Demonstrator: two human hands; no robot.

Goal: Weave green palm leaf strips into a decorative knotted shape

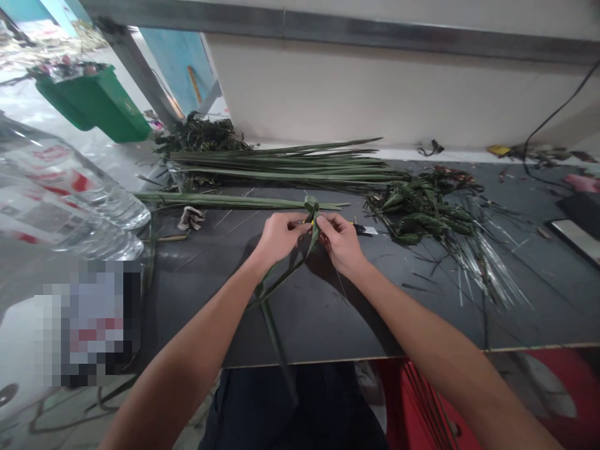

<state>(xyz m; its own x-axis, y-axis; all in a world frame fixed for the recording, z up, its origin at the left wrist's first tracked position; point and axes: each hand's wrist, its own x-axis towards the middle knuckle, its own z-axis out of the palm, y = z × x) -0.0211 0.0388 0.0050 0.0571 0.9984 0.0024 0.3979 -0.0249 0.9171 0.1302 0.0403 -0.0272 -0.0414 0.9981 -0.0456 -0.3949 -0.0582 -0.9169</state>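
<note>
Green folded leaf (pixel 312 204) held over the counter (pixel 328 331), near its middle; our left hand (pixel 281 235) and right hand (pixel 341 240) both pinch it, a narrow strip (pixel 285 277) slanting down toward us. Beyond, we note long leaves (pixel 281 164) in a bundle; rightward, crinkled leaves (pixel 417 209) heaped; far left, clear bottles (pixel 89 178).

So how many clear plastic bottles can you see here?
2. The upper bottle and the lower bottle are side by side at the left, both cut off by the picture's left edge. Others could be hidden behind them.
</note>
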